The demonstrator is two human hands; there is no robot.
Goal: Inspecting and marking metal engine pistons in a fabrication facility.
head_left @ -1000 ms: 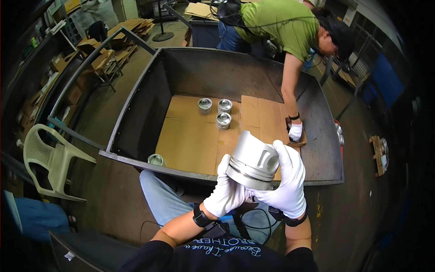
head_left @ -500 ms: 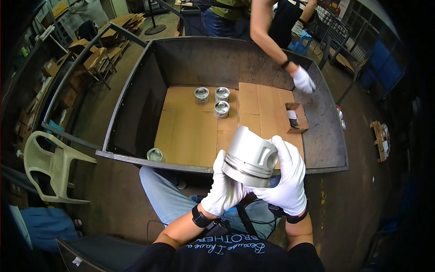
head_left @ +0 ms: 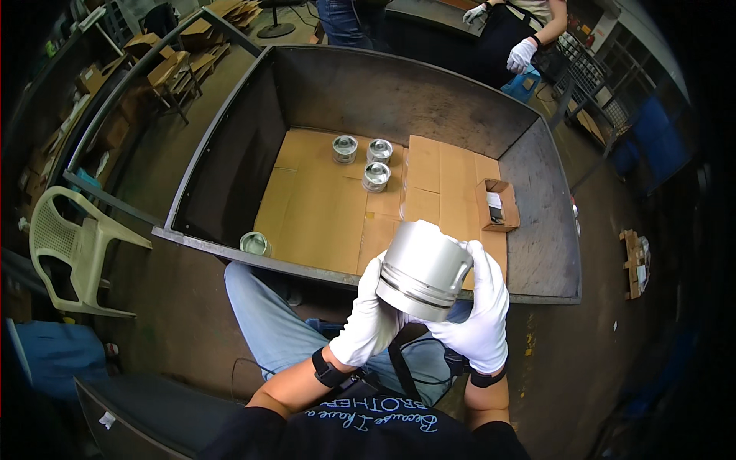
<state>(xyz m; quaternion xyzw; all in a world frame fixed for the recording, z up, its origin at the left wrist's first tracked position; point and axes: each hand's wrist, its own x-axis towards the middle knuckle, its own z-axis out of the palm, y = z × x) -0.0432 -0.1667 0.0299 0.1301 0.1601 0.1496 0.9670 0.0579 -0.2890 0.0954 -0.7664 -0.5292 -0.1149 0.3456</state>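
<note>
While two co-workers stand partly in view along the top edge of the frame, a seated person in a dark shirt and jeans (head_left: 264, 310) grips a silvery piston (head_left: 423, 270) just below the centre. The left hand (head_left: 364, 326) supports it from the left and below, the right hand (head_left: 479, 322) from the right; both wear white gloves, and the fingers of each are closed around the metal. Tilted, the piston shows its grooved end lower and its smooth skirt uppermost, raised in front of the near rim of a dark metal bin (head_left: 230, 249).

Inside the bin, brown cardboard sheets (head_left: 310, 207) line the floor. Three more pistons (head_left: 376, 177) stand close together above the centre of the frame, and a single piston (head_left: 254, 244) sits at the bin's near left corner. Toward the right wall is an open cardboard box (head_left: 500, 218); its contents are too small for me to make out. A pale plastic chair (head_left: 65, 261) stands at the left of the frame, and one co-worker's gloved hand (head_left: 522, 55) shows at upper right, just beyond the bin.
</note>
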